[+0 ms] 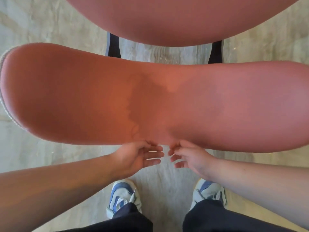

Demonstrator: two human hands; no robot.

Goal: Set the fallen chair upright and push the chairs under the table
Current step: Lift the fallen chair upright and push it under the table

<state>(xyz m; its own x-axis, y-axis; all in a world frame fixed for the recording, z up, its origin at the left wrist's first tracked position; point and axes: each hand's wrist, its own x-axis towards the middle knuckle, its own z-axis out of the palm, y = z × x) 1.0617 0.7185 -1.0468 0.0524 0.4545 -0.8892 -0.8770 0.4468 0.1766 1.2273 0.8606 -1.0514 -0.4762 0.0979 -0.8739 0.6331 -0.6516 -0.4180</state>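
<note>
- Pale marbled floor (pixel 50 27) below; red chair, upright, backrest (pixel 150 101) near, seat (pixel 175 17) far.
- Left hand (pixel 140 158) and right hand (pixel 189 156) spread, fingertips at backrest's near edge, gripping nothing.
- Advice: press palms flat, push evenly forward; table unseen.

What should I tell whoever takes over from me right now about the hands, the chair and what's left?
Left hand: open, fingers spread, at the near edge of the chair backrest, thumb about touching it; no firm grip.
Right hand: open too, at the same edge beside the left.
Chair: upright, seen from above; its seat lies beyond the backrest, with two dark legs between them. You stand behind it, shoes on the floor.
Done: this chair stands up.
Left: push it in. The table and any other chairs are out of view, so check them.
</note>
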